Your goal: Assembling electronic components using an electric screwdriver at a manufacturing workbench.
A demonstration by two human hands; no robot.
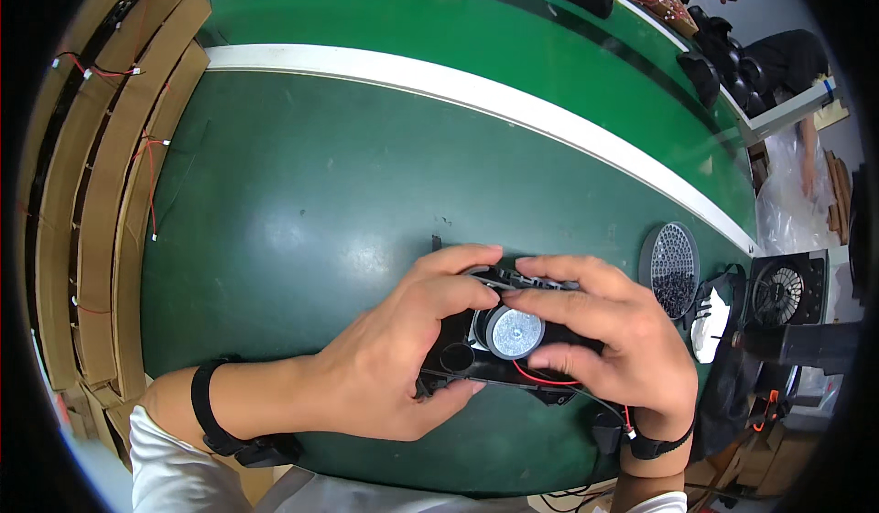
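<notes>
A black plastic housing (443, 338) lies on the green work surface in front of me, held between both hands. A round silver-grey part (515, 332) sits in its middle, and a red wire (536, 377) runs out to the right, under my right hand. My left hand (380, 353) is closed round the housing's left end, thumb along the near side, fingers over the far edge. My right hand (632, 339) has its fingertips on the far edge and its thumb beside the silver part. The fingers hide much of the housing's far and right sides.
Stacked cardboard trays (101, 211) with loose wires (151, 174) line the left. A white rail (458, 92) separates the work surface from a green belt (366, 9) carrying black parts. At right are a round dish of small dark pieces (669, 279) and a fan (778, 293). Another person's arm (808, 156) shows beyond.
</notes>
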